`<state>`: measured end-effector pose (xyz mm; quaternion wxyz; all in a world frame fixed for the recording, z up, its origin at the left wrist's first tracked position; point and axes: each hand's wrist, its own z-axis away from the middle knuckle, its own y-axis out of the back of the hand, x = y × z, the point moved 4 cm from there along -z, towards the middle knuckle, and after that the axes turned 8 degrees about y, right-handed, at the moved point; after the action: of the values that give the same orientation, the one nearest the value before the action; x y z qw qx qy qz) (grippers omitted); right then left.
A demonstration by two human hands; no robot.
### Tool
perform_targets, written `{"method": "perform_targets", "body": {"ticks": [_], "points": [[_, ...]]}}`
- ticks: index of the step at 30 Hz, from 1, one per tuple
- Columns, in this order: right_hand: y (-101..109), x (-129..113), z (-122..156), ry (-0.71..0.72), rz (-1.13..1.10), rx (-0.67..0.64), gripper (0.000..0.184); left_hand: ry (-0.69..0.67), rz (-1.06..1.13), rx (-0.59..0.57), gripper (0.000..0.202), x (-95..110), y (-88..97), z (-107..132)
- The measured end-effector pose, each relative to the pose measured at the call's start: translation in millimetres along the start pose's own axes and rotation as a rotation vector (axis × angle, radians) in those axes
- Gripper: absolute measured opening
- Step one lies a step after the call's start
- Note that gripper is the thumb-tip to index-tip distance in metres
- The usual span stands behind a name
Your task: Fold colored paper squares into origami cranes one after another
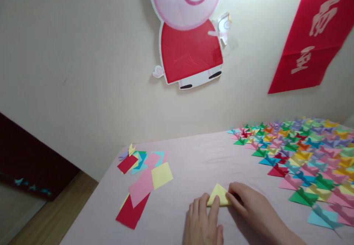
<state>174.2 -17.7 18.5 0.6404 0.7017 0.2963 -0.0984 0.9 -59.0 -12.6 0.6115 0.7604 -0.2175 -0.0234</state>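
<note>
A yellow origami paper (218,194), folded into a triangle with its point away from me, lies on the pink cloth in front of me. My left hand (203,219) rests flat from the near left, fingers extended, with the index fingertip pressing on the paper and another finger at its left corner. At the right corner, my right hand (250,204) pinches the paper between thumb and bent fingers. Part of that corner is hidden by the fingers.
Loose coloured paper squares (162,175) lie to the left, beside a small yellow folded piece (132,149). Many folded paper cranes (304,197) stand in rows on the right of the pink-covered table (193,156). A cartoon pig cutout (190,53) and red banner (309,35) hang on the wall.
</note>
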Motion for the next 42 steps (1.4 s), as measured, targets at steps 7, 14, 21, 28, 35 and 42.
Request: {"method": "perform_targets", "body": {"ticks": [7,14,21,28,35,42], "points": [[-6,0,-8,-0.033,0.142,-0.031,0.023,-0.032,-0.032,-0.026,0.051,1,3.6,-7],[-9,0,-11,-0.043,0.220,-0.086,0.022,-0.033,-0.057,-0.013,0.050,3,2.5,-12],[-8,-2,-15,-0.082,0.240,-0.153,0.022,-0.164,-0.122,0.057,0.065,2,-7.5,-8],[-9,-1,-18,-0.085,0.261,-0.159,0.021,-0.196,-0.190,0.078,0.070,1,-18.5,-4],[-7,-8,-4,0.014,0.061,-0.004,0.015,-0.264,-0.180,0.049,0.065,5,-6.5,-6],[-11,-13,4,0.046,-0.006,0.065,0.020,-0.180,-0.139,-0.079,0.058,14,1.5,-9]]}}
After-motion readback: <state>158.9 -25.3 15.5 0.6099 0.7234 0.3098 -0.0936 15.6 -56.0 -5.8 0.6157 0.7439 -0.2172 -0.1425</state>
